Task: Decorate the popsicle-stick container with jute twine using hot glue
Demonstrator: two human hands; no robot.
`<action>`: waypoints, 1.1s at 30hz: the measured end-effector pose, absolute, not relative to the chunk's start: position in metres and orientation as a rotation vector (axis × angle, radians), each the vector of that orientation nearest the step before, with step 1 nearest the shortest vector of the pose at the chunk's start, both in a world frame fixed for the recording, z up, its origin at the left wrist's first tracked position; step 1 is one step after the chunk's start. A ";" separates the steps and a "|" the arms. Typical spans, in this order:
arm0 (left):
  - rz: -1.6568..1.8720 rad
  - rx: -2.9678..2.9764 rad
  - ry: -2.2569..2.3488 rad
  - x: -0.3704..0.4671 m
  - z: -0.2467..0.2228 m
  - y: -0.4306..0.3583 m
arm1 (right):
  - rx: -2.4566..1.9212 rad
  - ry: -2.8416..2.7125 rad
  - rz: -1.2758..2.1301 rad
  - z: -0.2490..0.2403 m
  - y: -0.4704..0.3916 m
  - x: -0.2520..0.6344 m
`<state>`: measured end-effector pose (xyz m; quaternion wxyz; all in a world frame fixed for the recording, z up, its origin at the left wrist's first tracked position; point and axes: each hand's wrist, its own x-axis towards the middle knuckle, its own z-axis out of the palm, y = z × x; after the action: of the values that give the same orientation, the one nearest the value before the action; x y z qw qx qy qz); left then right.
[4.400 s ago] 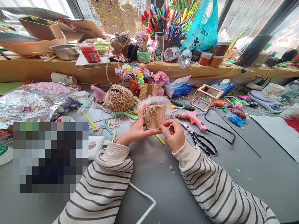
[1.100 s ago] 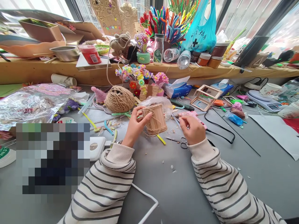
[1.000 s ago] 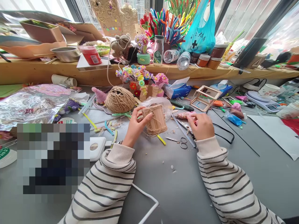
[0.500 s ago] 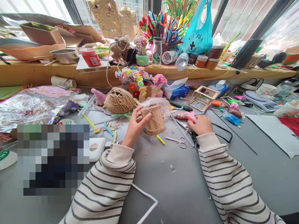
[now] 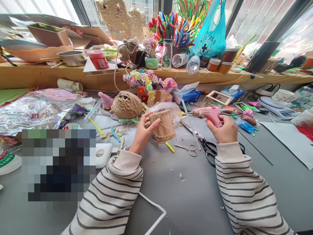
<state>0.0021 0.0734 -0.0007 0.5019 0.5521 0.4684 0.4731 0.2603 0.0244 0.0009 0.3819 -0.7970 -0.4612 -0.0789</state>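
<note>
My left hand (image 5: 144, 132) is closed around the left side of a small wooden-stick pot (image 5: 165, 125) wrapped with twine at its rim and base. It is held a little tilted above the table. In my right hand (image 5: 224, 130) is a pink hot glue gun (image 5: 210, 114), its nozzle pointing left toward the pot. A clear glue stick (image 5: 192, 125) slants up by the gun. Below lie black-handled scissors (image 5: 207, 148) and small silver scissors (image 5: 188, 148). Behind the pot sit a ball of twine (image 5: 127, 105) and a crumpled clear plastic bag (image 5: 171, 110).
A white charger (image 5: 104, 155) with a cable lies left of my left forearm. Crochet flowers (image 5: 141, 80), a blue tissue pack (image 5: 189, 94) and a kitchen scale (image 5: 276, 107) stand farther back. White paper (image 5: 288, 140) lies at right. Jars and a blue bag (image 5: 211, 40) crowd the sill.
My right hand has lifted the glue gun off the table and moved right with it, uncovering the black-handled scissors. The glue stick now stands more upright. My left hand still holds the pot.
</note>
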 end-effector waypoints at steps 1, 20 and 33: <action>1.148 1.336 1.126 0.002 -0.001 0.073 | -2.016 -1.156 -0.219 0.003 0.023 0.258; 1.156 1.340 1.106 0.002 -0.001 0.072 | -2.290 -1.344 -0.613 -0.020 0.035 0.270; 1.151 1.332 1.118 0.002 -0.001 0.073 | -1.988 -0.994 -0.377 0.000 0.021 0.271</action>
<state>0.0023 0.0725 -0.0011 0.5039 0.5516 0.4630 0.4769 0.2708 0.0206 0.0003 0.4292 -0.7964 -0.3983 -0.1511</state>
